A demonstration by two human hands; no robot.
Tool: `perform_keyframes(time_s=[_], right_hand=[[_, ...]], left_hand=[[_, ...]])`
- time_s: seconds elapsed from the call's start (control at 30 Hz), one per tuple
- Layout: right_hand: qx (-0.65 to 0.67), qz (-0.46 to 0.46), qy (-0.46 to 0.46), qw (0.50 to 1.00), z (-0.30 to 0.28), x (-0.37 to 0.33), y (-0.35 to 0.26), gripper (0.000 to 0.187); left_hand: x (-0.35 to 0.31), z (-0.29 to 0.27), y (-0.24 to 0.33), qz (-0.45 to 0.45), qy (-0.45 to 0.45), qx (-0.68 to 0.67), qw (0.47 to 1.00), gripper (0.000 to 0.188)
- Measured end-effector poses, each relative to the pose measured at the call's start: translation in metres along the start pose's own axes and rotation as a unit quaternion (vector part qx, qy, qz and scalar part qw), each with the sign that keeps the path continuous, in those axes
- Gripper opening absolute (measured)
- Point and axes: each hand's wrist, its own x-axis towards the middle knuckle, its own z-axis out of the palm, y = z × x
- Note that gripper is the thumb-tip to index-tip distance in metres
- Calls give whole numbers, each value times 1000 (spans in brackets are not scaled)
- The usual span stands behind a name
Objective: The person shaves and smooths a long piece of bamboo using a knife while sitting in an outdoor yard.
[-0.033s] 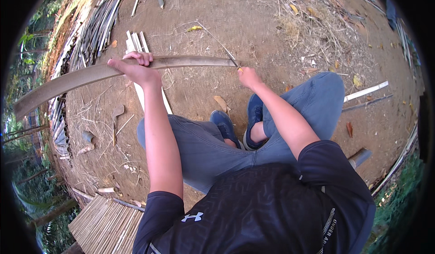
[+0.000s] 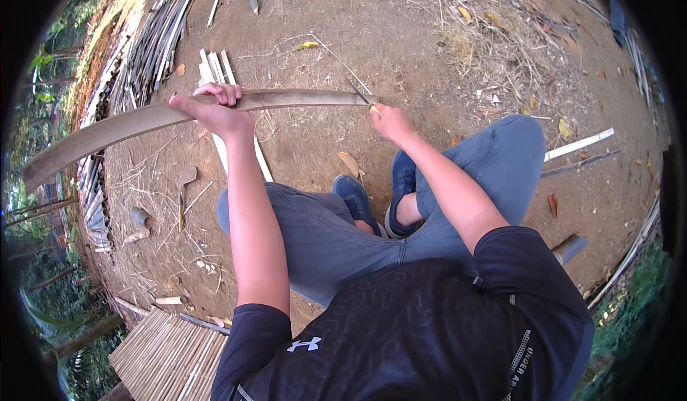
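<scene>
A long, curved strip of split bamboo [image 2: 300, 99] spans from the far left to in front of my knees. My left hand [image 2: 223, 118] is closed around its middle, the thumb lying along the near side. In my right hand [image 2: 392, 123] is a knife [image 2: 363, 97] with a yellowish handle, gripped in a closed fist. Its narrow dark blade slants up and left, meeting the strip close to the right end. Whether the edge has entered the bamboo cannot be made out.
Pale strips [image 2: 216, 63] lie on the dirt beneath my left hand. Farther left is a heap of split bamboo [image 2: 159, 39]. A wooden-handled tool [image 2: 186, 177] and a slatted bamboo panel [image 2: 170, 354] are at near left. Shavings [image 2: 512, 61] litter the far right.
My right hand and the knife have shifted slightly left along the strip, and the blade now tilts more to the left. The left hand and the strip stay practically in place.
</scene>
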Motion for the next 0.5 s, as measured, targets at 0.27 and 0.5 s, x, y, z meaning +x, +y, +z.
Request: perform_keyframes(time_s=[0.27, 0.5], right_hand=[[15, -15, -10, 1000, -17, 1, -19, 33], [73, 29, -7, 997, -7, -1, 0, 24]], left_hand=[[10, -3, -2, -19, -56, 17, 998, 92], [8, -4, -3, -35, -99, 9, 994, 94]])
